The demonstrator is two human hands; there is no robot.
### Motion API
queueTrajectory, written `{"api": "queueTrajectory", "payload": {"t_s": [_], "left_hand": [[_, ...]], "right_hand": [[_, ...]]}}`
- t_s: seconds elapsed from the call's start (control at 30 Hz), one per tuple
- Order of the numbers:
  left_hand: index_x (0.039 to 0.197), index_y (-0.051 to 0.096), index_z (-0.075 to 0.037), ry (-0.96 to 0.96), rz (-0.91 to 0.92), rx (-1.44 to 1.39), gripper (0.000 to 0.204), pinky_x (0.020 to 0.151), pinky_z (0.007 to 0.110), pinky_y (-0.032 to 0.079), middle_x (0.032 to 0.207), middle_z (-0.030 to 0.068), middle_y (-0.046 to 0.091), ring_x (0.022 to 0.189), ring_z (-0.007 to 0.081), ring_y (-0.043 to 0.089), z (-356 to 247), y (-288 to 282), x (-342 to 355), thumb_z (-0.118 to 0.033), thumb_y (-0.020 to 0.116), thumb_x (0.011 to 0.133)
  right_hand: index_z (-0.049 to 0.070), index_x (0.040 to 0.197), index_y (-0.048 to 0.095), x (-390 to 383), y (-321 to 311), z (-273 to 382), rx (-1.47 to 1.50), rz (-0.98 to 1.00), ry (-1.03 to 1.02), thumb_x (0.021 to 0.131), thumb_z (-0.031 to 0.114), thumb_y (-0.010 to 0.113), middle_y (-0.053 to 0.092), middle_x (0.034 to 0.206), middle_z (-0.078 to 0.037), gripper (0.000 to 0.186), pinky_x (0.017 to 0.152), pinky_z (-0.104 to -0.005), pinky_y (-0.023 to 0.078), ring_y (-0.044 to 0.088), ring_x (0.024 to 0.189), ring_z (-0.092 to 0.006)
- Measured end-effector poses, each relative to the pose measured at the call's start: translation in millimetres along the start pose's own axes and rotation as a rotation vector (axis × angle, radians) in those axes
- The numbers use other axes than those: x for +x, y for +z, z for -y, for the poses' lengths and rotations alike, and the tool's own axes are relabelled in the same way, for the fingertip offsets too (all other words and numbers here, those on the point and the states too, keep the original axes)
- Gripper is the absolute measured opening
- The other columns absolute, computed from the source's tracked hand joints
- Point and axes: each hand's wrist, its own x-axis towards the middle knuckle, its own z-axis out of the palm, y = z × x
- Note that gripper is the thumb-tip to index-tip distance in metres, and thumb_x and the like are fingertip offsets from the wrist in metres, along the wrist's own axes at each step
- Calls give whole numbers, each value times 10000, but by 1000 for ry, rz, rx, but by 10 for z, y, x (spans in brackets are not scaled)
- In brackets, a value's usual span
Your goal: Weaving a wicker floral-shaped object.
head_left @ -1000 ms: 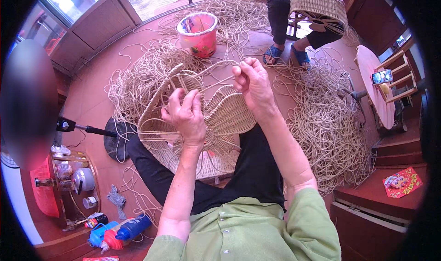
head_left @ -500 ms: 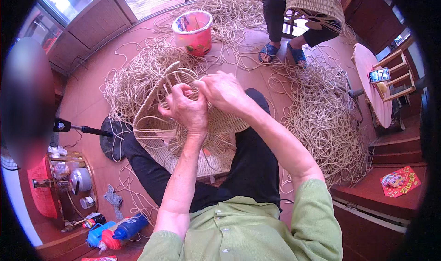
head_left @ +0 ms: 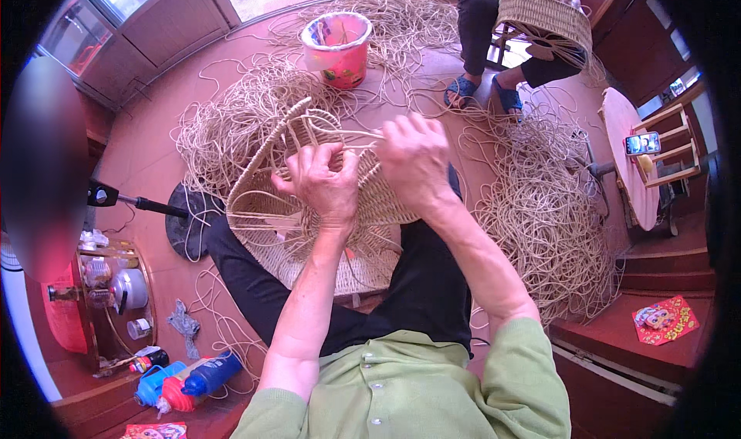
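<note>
Resting between the dark-trousered legs (head_left: 249,275): a woven rope piece (head_left: 378,196), pale straw in colour, tilted, partly masked by the forearms (head_left: 307,308). Filled with tight rows across the flared right side, the lower panel and much of the tall left wall. Not filled near the upper rim, with bare uprights (head_left: 291,139) showing, nor at the left opening, crossed by loose strands (head_left: 266,227). Judging from that, well along in the body, unfinished at rim and opening. Impossible to tell the state of the weave beneath the forearms.

Pinching with the left hand (head_left: 324,178) near the upper rim, thumb and forefinger drawn together, apparently on cord (head_left: 356,135). Gripping cord also in the closed right hand (head_left: 417,157), blurred, with a length spanning the gap between the two.

Compared with half a second ago: drawn off to the right with the right hand, then tight against the left, now apart. Keeping the left near the same spot at the rim. No clear change visible in the woven rows.

Spread on the floor to either side: heaps of loose cord (head_left: 548,223).
</note>
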Motion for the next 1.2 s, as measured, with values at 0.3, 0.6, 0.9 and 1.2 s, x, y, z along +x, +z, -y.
{"api": "queueTrajectory", "payload": {"t_s": [0.3, 0.6, 0.9, 1.2], "left_hand": [[751, 694, -201, -47, 46, -144, 133, 1067, 583, 193, 739, -84, 584, 870, 140, 559, -168, 26, -26, -292, 788, 730], [891, 586, -171, -104, -63, -68, 325, 1071, 624, 222, 796, -61, 563, 874, 163, 585, -152, 82, -26, -349, 798, 722], [1084, 716, -123, -109, 135, -174, 319, 1122, 630, 63, 1302, 39, 637, 1267, 227, 493, -8, -82, 29, -279, 742, 808], [908, 760, -62, -35, -78, -389, 121, 993, 351, 376, 1112, 28, 655, 1156, 222, 499, 262, -411, 92, -85, 778, 791]], "right_hand": [[44, 982, 691, 398, 273, -820, -107, 413, 494, 968, 367, 530, 701, 865, -155, 362, 741, -513, 519, 693, 858, -330], [-19, 933, 685, 202, 161, -107, 907, 634, 510, 954, 273, 508, 645, 754, -91, 342, 719, -318, 473, 592, 756, -154], [-2, 1048, 712, 188, 200, -247, 1191, 776, 484, 983, 293, 569, 651, 871, 25, 335, 729, -249, 456, 554, 818, -63], [135, 922, 682, -6, 263, 176, 446, -182, 96, 754, 198, 773, 666, 936, -13, 201, 865, -388, 459, 574, 1039, -235]]}}
